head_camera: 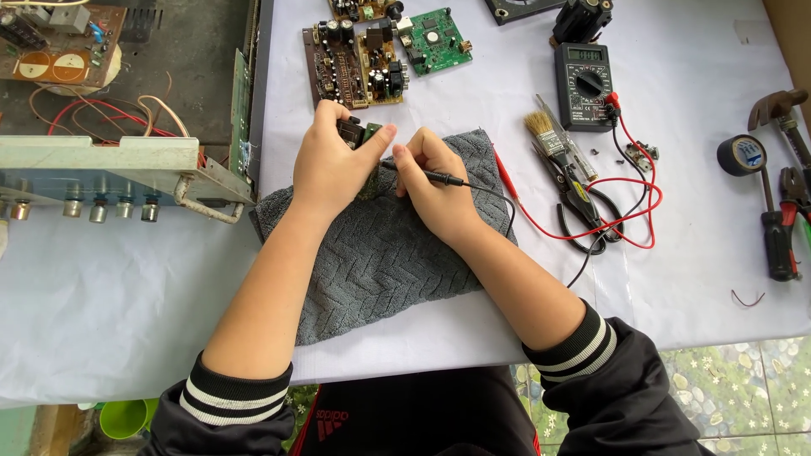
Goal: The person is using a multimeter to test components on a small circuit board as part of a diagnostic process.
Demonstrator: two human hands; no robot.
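Note:
My left hand (pixel 328 165) grips a small green circuit board (pixel 368 137) held on edge over a grey towel (pixel 384 245). My right hand (pixel 435 181) pinches a black multimeter probe (pixel 441 176) whose tip points at the board. The probe's black lead runs right toward a black multimeter (pixel 585 84). A red probe (pixel 505 176) lies on the towel's right edge, with its red lead looping toward the meter.
Brown and green circuit boards (pixel 380 51) lie behind the towel. An opened amplifier chassis (pixel 127 101) sits at left. A brush (pixel 547 139), pliers (pixel 583 203), black tape roll (pixel 742 155), screwdriver (pixel 775 236) and hammer (pixel 781 110) lie at right on the white cloth.

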